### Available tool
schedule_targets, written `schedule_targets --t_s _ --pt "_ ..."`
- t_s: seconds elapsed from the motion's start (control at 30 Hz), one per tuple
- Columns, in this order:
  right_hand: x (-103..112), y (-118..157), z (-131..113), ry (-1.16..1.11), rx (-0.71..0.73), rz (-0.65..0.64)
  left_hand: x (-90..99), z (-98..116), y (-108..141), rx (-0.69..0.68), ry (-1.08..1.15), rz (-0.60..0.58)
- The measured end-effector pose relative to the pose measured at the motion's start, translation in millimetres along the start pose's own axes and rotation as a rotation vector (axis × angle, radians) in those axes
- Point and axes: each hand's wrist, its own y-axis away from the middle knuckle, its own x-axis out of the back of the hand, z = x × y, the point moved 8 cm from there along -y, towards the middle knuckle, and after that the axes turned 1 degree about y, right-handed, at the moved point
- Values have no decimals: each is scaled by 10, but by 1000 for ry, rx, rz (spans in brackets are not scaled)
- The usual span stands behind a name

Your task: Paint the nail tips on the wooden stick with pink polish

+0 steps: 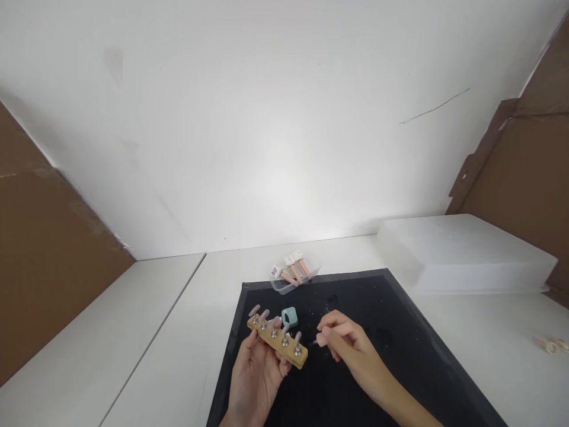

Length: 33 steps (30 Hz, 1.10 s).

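Observation:
My left hand (260, 370) is wrapped round a yellowish nail-tip display stand (280, 344), tilted down to the right. Several nail tips (285, 330) stand on its silver posts in a row. Between the fingers of my right hand (344, 338) is a nail polish brush (320, 339) with a pink handle. Its dark tip points left toward the stand, apart from it. Just behind the stand sits a small teal square object (289, 316) with a dark opening. A pale pink item partly shows beside it, too hidden to name.
A clear plastic tray (280, 287) at the back of the black mat (368, 296) holds several pink nail polish bottles (291, 267) with white labelled ends. A translucent white box (471, 255) stands at the back right. Small beige rings (551, 346) lie at the far right.

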Motion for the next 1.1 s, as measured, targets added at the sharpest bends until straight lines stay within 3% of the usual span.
schedule_targets --t_s 0.17,0.4,0.57,0.73,0.87,1.1 --pt "-188 48 88 93 -69 -174 -20 104 35 -120 -49 2" --pt "-194 52 77 120 -18 -187 -29 48 59 -138 -194 -98" --pt "-242 80 101 97 -15 -220 48 51 52 -170 -332 -90" --pt "-266 97 119 116 -35 -247 -59 -62 88 -153 -477 -158" --pt "-234 83 110 149 -31 -226 -81 -54 105 -212 -503 -127" --pt "-67 12 102 106 -28 -61 -29 -60 17 -237 -638 -121"
